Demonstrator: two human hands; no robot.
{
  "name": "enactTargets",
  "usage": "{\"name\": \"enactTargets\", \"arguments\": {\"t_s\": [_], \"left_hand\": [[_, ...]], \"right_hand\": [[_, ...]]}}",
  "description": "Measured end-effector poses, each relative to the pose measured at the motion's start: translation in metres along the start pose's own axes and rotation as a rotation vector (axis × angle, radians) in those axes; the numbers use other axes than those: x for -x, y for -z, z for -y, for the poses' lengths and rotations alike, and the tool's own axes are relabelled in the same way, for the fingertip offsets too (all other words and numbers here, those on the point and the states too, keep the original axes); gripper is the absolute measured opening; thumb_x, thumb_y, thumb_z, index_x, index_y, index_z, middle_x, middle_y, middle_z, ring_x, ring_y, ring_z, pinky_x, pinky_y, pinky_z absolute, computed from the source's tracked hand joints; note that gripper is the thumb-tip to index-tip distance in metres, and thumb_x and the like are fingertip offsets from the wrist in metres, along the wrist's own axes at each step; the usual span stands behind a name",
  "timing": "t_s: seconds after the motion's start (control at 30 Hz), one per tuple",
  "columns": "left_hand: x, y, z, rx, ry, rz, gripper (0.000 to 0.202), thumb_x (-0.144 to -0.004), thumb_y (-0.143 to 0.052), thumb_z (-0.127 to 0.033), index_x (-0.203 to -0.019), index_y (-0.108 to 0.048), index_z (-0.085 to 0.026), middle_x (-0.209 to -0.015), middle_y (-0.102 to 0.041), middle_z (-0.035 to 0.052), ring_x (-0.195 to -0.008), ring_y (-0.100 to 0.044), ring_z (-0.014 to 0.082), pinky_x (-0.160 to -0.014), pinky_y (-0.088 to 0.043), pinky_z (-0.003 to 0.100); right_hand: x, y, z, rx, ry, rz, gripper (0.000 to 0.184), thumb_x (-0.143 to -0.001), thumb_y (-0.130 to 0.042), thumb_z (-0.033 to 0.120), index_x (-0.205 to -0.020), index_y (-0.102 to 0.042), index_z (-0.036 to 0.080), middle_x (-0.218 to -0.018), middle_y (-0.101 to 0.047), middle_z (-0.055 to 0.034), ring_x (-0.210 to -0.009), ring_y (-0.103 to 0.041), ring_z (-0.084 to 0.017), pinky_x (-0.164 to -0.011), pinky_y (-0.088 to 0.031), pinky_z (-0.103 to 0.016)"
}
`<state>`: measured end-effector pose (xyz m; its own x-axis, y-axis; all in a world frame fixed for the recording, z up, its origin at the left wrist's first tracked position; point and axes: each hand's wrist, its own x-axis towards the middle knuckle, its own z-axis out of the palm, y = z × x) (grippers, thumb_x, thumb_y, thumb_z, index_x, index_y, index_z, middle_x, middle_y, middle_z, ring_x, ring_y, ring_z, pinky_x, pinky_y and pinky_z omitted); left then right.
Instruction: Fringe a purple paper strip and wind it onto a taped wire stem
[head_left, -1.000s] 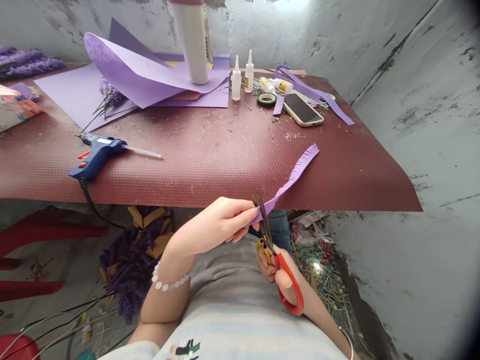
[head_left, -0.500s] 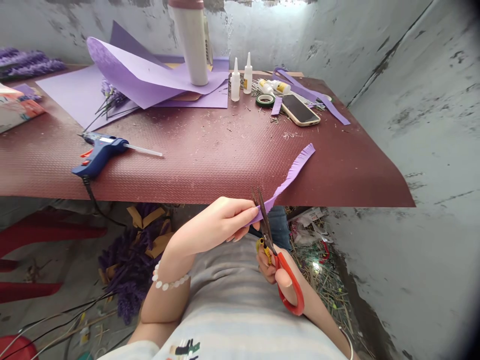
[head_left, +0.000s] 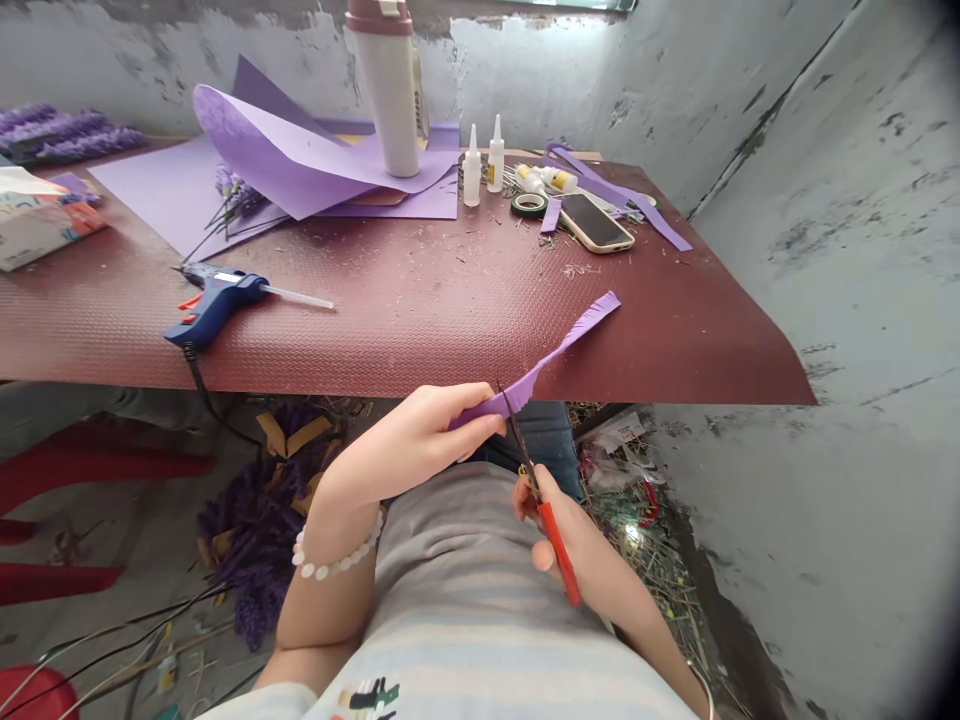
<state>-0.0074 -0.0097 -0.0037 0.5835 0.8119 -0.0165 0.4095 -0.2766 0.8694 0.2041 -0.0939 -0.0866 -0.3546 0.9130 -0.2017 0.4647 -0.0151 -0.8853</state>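
Left hand (head_left: 409, 440) pinches fringed purple paper strip (head_left: 559, 350), which extends past fingers (head_left: 480, 425) over table (head_left: 420, 330) front edge; right hand (head_left: 547, 530) grips red-handled scissors (head_left: 559, 555).

Sheets of paper (head_left: 300, 160) lie at the back left of the surface (head_left: 420, 340), with a bottle (head_left: 388, 100) standing on them. To their right stand two glue bottles (head_left: 484, 170), then a tape roll (head_left: 529, 205) and a phone (head_left: 596, 222) toward the back right corner. A glue gun (head_left: 217, 305) lies near the front edge, left of centre, and a tissue box (head_left: 45, 230) sits at the left edge. A paper strip (head_left: 555, 345) crosses the front edge from the left hand (head_left: 427, 435), just beside the scissors (head_left: 559, 565) in the right hand (head_left: 551, 530).
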Motion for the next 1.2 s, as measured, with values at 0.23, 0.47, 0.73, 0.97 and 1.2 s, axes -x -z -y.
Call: {"name": "enactTargets", "arguments": {"t_s": [0.23,0.47,0.73,0.97,1.2], "left_hand": [[0.004,0.000,0.000,-0.020,0.009,0.013,0.028,-0.097,-0.048,-0.028,-0.072,-0.050,-0.017,-0.063,-0.056,-0.0058,-0.054,-0.042,0.0064,-0.056,-0.034,0.020],[0.003,-0.003,-0.003,0.013,-0.018,0.087,0.023,-0.096,-0.051,-0.024,-0.075,-0.054,-0.016,-0.061,-0.056,-0.0064,-0.053,-0.043,0.0060,-0.056,-0.035,0.019],[-0.001,-0.005,0.000,-0.004,-0.018,0.080,0.019,-0.097,-0.051,-0.024,-0.083,-0.061,-0.015,-0.060,-0.056,-0.0074,-0.052,-0.044,0.0044,-0.055,-0.036,0.017],[-0.006,-0.006,0.005,0.006,0.009,0.083,0.019,-0.096,-0.052,-0.026,-0.088,-0.065,-0.014,-0.061,-0.057,-0.0073,-0.053,-0.045,0.0039,-0.055,-0.036,0.016],[-0.010,-0.005,0.003,0.016,0.052,0.071,0.021,-0.096,-0.052,-0.026,-0.084,-0.065,-0.013,-0.058,-0.056,-0.0071,-0.052,-0.046,0.0038,-0.053,-0.036,0.016]], "right_hand": [[0.002,0.004,0.005,0.143,-0.018,0.061,0.038,-0.082,-0.064,0.042,-0.101,-0.038,0.022,-0.089,-0.057,-0.0025,-0.067,-0.043,-0.017,-0.067,-0.041,-0.032],[0.001,-0.003,0.000,0.137,0.031,0.003,0.039,-0.083,-0.062,0.045,-0.104,-0.040,0.021,-0.096,-0.061,-0.0073,-0.078,-0.054,-0.022,-0.077,-0.045,-0.036],[0.000,-0.005,-0.003,0.058,0.011,-0.023,0.032,-0.086,-0.061,0.046,-0.099,-0.043,0.022,-0.082,-0.058,-0.0019,-0.072,-0.051,-0.019,-0.065,-0.043,-0.029],[-0.004,-0.011,-0.012,-0.223,-0.043,0.012,0.021,-0.089,-0.054,0.041,-0.091,-0.044,0.023,-0.074,-0.042,0.0026,-0.059,-0.044,-0.013,-0.049,-0.030,-0.023],[-0.009,-0.014,-0.018,-0.348,0.015,0.019,0.023,-0.086,-0.053,0.040,-0.082,-0.040,0.022,-0.072,-0.032,0.0042,-0.055,-0.033,-0.011,-0.047,-0.025,-0.022]]}}
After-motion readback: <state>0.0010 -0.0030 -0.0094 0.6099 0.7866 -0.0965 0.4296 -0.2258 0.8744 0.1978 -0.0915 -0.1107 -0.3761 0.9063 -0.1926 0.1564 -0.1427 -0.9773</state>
